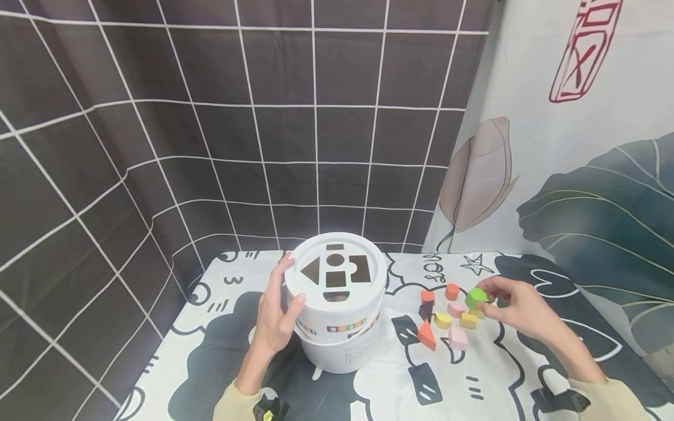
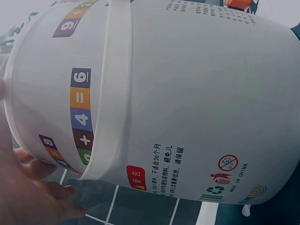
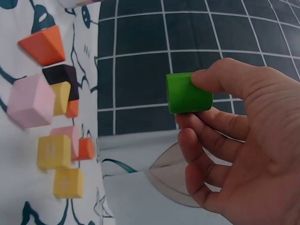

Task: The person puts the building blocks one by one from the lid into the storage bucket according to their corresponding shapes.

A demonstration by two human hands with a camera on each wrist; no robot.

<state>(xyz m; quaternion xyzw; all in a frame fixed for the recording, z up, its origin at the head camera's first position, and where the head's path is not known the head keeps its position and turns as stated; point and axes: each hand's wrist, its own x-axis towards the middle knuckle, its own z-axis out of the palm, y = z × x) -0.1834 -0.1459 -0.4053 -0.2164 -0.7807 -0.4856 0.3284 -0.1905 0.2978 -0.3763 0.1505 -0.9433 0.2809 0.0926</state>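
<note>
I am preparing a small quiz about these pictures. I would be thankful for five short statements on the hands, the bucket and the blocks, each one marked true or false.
1. The right hand holds a green block. True.
2. The left hand pinches a pink block. False: the left hand touches the white bucket.
3. The bucket's lid has several cut-out holes. True.
4. The bucket lies on its side. False: it stands upright.
5. In the head view, the orange triangular block lies to the right of the bucket. True.
</note>
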